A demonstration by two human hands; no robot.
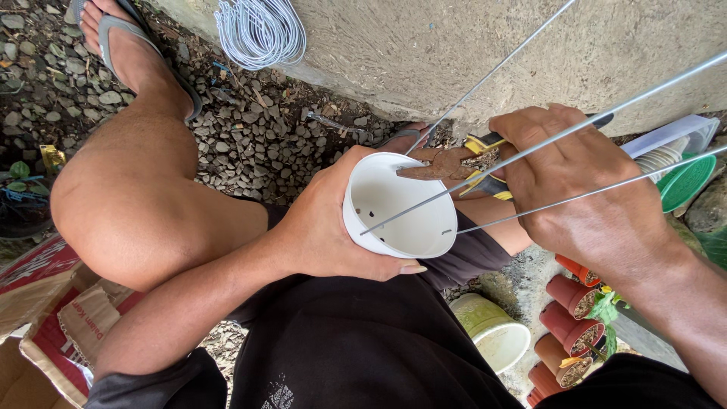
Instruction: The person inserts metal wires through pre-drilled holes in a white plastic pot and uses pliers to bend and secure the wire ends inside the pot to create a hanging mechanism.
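The left hand (333, 227) cups a white plastic pot (397, 204) above the lap; the right hand (583, 178) grips yellow-handled pliers (447, 163) at its far rim, apparently fastening wires (530, 148); tightening needs steady pressure.

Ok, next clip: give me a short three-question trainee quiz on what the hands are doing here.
1. True or false: the left hand holds the white pot with its open mouth toward the camera.
2. Which tool does the right hand grip? A) scissors B) rusty pliers with yellow and black handles C) hammer
3. Fill in: three long metal ___ reach the pot's rim.

Key
1. True: the pot's inside and its small holes show.
2. B: the pliers' nose sits at the pot's rim.
3. Wires: thin grey ones, running off to the upper right.
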